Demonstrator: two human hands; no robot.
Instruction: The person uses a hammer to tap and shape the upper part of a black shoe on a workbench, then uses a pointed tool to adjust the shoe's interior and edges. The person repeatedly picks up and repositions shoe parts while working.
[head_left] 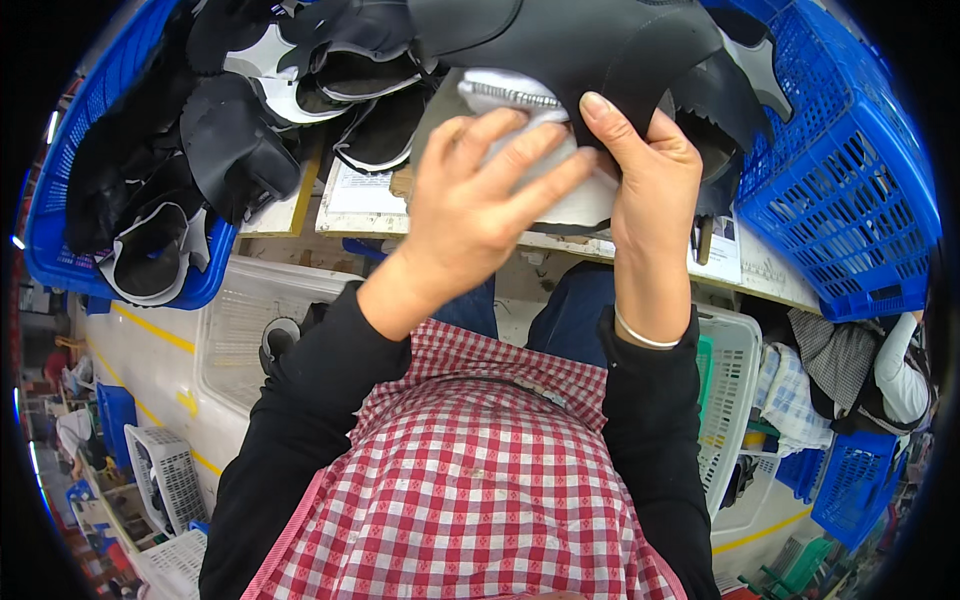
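A large black shoe upper [590, 50] lies across the bench top in front of me. My right hand [655, 180] grips its near edge, thumb on top and fingers curled behind. Beside it, a white fabric piece [508, 92] with dark edge stitching shows under the upper; whether the two are joined I cannot tell. Over this fabric is my left hand [490, 190], fingers spread and slightly bent, their tips partly smeared by motion. The left thumb is hidden. More black uppers with white lining [375, 125] are heaped at the left of the bench.
A blue basket [130, 275] full of black uppers stands at the left. Another blue basket [825, 170] is tilted at the right bench edge [770, 275]. Below are a white crate [735, 400] and a pale bin [235, 330]. A person's sleeve [900, 370] shows at far right.
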